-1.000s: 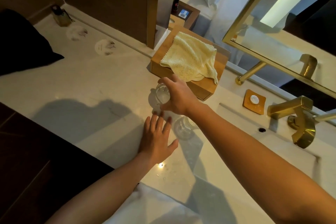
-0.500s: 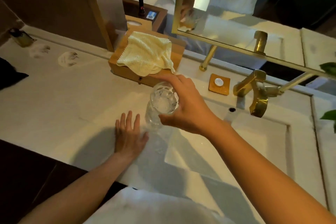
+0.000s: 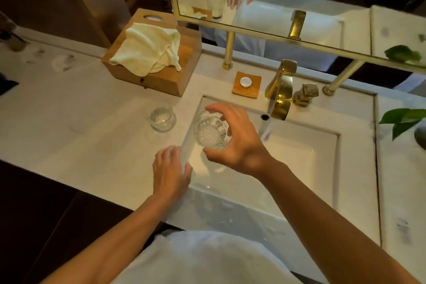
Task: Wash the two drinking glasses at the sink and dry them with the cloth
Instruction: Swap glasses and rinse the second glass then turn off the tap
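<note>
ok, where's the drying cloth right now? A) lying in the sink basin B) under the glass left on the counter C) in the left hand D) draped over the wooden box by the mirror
D: the cloth lies draped over the wooden box, while the right hand holds one glass over the sink and the left hand is empty.

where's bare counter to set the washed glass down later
Widest bare patch: counter left of the second glass, in front of the wooden box. Crowded: the strip behind the sink, with soap dish and faucet.
</note>
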{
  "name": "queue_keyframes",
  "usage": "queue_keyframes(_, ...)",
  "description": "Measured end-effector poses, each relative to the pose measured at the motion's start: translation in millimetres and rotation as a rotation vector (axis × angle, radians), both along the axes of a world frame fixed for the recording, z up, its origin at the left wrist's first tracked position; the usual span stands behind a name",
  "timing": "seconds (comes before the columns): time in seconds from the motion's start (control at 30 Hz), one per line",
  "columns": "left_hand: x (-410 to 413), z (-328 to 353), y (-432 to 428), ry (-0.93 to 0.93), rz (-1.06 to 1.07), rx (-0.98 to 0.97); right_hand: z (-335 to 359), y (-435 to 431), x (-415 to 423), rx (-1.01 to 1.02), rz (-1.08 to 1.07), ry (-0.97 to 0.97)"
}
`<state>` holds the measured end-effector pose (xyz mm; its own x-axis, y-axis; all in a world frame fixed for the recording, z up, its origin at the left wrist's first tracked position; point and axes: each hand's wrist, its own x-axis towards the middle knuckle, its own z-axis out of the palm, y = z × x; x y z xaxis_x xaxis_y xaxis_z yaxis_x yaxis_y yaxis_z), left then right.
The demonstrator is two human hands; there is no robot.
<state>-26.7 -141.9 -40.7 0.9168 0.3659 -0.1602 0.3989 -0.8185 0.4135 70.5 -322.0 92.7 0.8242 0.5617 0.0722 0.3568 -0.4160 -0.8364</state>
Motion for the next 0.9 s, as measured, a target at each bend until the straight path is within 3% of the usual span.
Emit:
queue_keyframes(0.13,30,29,-54,-0.102,-0.013,-0.444,-14,-26,-6,-0.042,0.006,0.037)
queue_keyframes(0.37,59,27,-109,-0.022,0.055,-0.631,-51,-57,-11,-0.036,-0.156,0.127)
queue_keyframes(0.47,66,20,-123,0.049,0.152,-0.816,-77,-67,-12,0.034,-0.271,0.177)
queue_keyframes(0.6,73,6,-133,0.031,0.063,-0.83,-108,-79,-10,0.037,-0.374,0.266)
queue_keyframes(0.7,80,2,-142,-0.012,-0.072,-0.737,-122,-87,-3,0.053,-0.441,0.355)
queue_keyframes(0.9,102,1,-158,0.096,-0.013,-0.762,-132,-95,24,0.162,-0.519,0.572)
